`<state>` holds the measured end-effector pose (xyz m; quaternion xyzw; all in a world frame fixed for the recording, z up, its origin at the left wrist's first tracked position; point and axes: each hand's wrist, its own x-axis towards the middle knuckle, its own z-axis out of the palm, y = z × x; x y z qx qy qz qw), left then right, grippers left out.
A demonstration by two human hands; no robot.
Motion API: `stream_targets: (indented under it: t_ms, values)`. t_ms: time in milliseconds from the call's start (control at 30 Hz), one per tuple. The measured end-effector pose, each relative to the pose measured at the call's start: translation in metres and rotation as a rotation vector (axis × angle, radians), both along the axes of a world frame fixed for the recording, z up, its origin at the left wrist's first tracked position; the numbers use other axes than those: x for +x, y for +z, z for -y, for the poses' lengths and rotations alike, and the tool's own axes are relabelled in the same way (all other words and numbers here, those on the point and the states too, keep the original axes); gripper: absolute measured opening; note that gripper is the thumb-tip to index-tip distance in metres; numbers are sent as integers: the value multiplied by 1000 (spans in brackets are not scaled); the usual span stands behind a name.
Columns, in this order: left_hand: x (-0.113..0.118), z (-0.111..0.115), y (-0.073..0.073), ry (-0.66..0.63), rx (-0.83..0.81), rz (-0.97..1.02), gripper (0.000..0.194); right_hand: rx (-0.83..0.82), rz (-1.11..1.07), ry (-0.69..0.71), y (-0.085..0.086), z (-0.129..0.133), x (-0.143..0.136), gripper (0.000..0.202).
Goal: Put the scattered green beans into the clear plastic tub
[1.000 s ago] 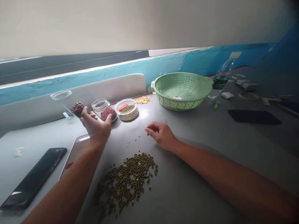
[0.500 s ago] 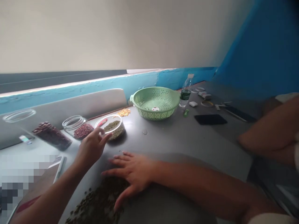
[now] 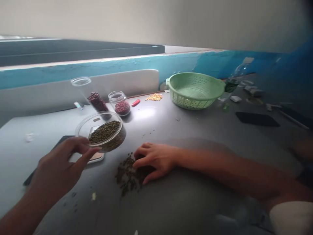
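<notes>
My left hand [image 3: 66,163] pinches the near rim of a clear round container [image 3: 122,132], which is tilted and lifted off the table. Dark green beans [image 3: 105,131] lie inside it. To the right, my right hand [image 3: 154,160] rests over a loose pile of dark beans [image 3: 126,173] on the grey table [image 3: 171,202]. Its fingers are curled and slightly apart around part of the pile, and whether they grip any beans is hidden. A few stray beans lie beyond the fingertips.
Behind stand a tall jar of dark red beans [image 3: 97,101], a small jar of red beans [image 3: 122,107], a red object [image 3: 135,102], corn kernels [image 3: 154,97], a green basket [image 3: 195,94] and a bottle [image 3: 231,85]. A black phone [image 3: 256,119] lies right.
The view has shifted left. My left hand has lifted the bean container off the table and drawn it nearer. My right hand's spread fingers have curled in over the pile.
</notes>
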<state>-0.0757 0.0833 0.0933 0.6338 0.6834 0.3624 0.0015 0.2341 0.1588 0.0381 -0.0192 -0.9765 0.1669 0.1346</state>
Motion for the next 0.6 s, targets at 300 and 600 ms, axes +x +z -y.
stream_targets:
  t_ms: [300,600]
  values:
    - [13,-14,-24,-338,-6,-27,35,6,65,-46,7,6,-6,43]
    - [47,-67,-26,-428,-80,-33,33,-56,-197,-252,3,-18,0,42]
